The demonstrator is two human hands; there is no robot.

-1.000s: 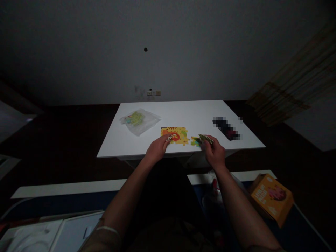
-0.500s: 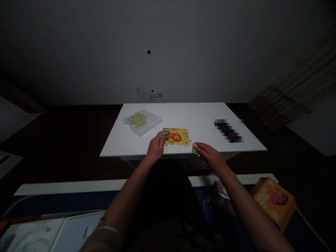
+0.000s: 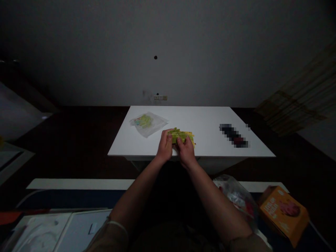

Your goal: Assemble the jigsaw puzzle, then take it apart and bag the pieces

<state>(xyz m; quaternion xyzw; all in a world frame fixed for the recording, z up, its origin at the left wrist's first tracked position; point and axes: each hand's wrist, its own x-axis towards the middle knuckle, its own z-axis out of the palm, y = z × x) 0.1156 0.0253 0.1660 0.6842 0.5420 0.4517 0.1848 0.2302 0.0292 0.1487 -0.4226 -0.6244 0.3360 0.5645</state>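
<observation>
Both hands are together over the near side of the white table, closed on the green puzzle pieces [image 3: 176,134]. My left hand [image 3: 165,146] grips them at their left, thumb on top. My right hand [image 3: 186,151] holds their right side, its thumb also on the near face. Behind them, a yellow puzzle section [image 3: 193,140] shows on the table, mostly covered by hands and pieces. Whether the green pieces touch it, I cannot tell.
On the white table [image 3: 207,119], a clear plastic bag [image 3: 154,126] with green pieces lies at left. A blurred dark object [image 3: 233,134] is at right. Lower right are an orange puzzle box [image 3: 285,211] and a crumpled clear bag [image 3: 236,192].
My right hand has moved left from the table's front edge to meet my left hand. Pieces once held apart are now together, green side showing, and hide most of the yellow puzzle section.
</observation>
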